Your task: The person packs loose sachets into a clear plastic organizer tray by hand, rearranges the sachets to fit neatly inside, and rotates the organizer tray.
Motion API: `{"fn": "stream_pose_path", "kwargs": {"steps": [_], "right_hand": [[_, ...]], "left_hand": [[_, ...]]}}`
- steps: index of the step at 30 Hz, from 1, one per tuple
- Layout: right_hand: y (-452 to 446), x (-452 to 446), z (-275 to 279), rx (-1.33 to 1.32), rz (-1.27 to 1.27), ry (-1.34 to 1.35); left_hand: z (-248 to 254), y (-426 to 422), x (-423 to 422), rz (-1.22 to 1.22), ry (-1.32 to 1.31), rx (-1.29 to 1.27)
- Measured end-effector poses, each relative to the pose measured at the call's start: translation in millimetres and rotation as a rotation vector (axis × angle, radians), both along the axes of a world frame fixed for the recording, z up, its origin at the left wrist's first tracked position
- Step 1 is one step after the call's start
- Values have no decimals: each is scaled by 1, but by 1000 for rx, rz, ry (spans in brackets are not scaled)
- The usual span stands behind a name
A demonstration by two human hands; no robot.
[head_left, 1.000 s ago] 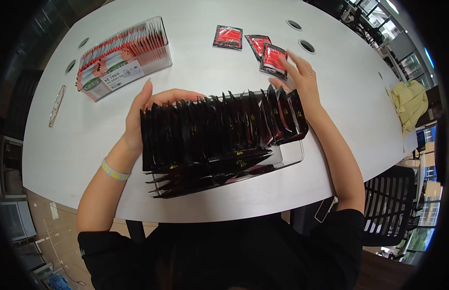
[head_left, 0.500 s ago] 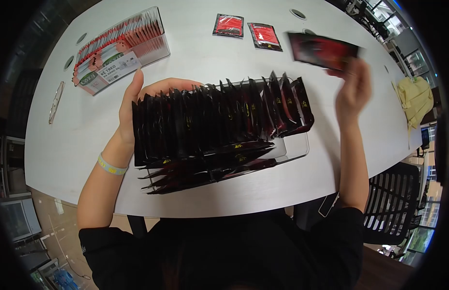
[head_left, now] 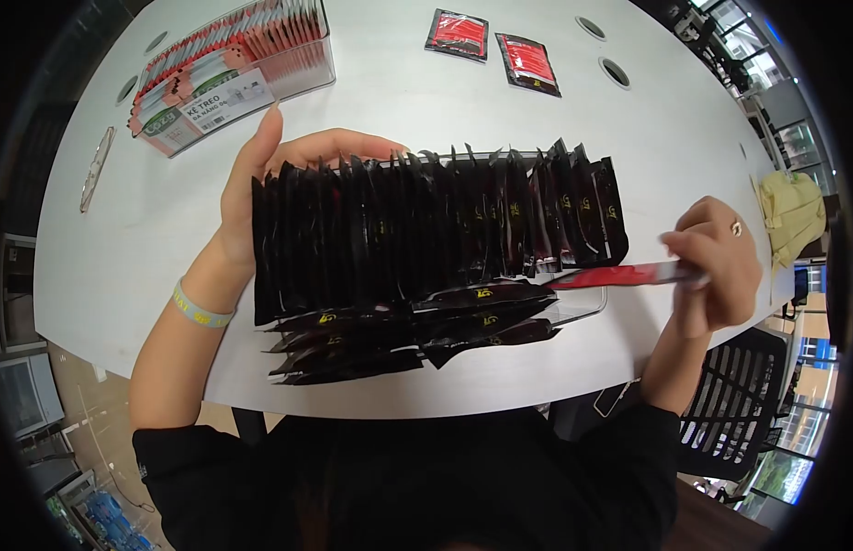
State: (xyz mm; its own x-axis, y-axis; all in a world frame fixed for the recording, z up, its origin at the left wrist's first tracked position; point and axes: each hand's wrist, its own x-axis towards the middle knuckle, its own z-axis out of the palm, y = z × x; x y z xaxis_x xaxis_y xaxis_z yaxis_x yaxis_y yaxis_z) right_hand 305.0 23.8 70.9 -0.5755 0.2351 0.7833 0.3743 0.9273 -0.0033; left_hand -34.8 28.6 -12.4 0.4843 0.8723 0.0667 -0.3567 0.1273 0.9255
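Many black foil packets point(head_left: 399, 230) stand packed in a row in a clear plastic bin point(head_left: 587, 303), with more lying on their sides along its front. My left hand point(head_left: 247, 188) holds the bin's back left corner, thumb raised and fingers along the rear edge. Between the fingers and thumb of my right hand point(head_left: 720, 266) is a red and black packet point(head_left: 615, 276), seen nearly edge-on. Its left end meets the front right packets; whether it is tucked between them I cannot tell. Two more packets, one red-faced point(head_left: 458, 35) and another red-faced point(head_left: 529, 64), lie flat beyond the bin.
A second clear bin point(head_left: 303, 78) of red and white packets stands at the back left. A thin clear strip point(head_left: 98, 170) lies on the white table point(head_left: 390, 96) at the left. A yellow-green bag point(head_left: 789, 216) and black chair point(head_left: 734, 399) are at the right.
My right hand has brought its packet from the back right down to the bin's front right side. The view has shifted slightly; my left hand stays at the bin's corner.
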Motion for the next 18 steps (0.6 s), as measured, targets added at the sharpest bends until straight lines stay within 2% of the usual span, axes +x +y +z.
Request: {"fn": "stream_pose_path", "kwargs": {"steps": [2, 6, 18], "right_hand": [[-2, -8, 0, 73, 49, -159], [-10, -27, -14, 81, 26, -306], [-9, -21, -13, 65, -37, -230]], "left_hand": [[0, -1, 0, -17, -21, 16], [4, -3, 2, -18, -60, -25], [1, 0, -2, -133, -201, -40]]}}
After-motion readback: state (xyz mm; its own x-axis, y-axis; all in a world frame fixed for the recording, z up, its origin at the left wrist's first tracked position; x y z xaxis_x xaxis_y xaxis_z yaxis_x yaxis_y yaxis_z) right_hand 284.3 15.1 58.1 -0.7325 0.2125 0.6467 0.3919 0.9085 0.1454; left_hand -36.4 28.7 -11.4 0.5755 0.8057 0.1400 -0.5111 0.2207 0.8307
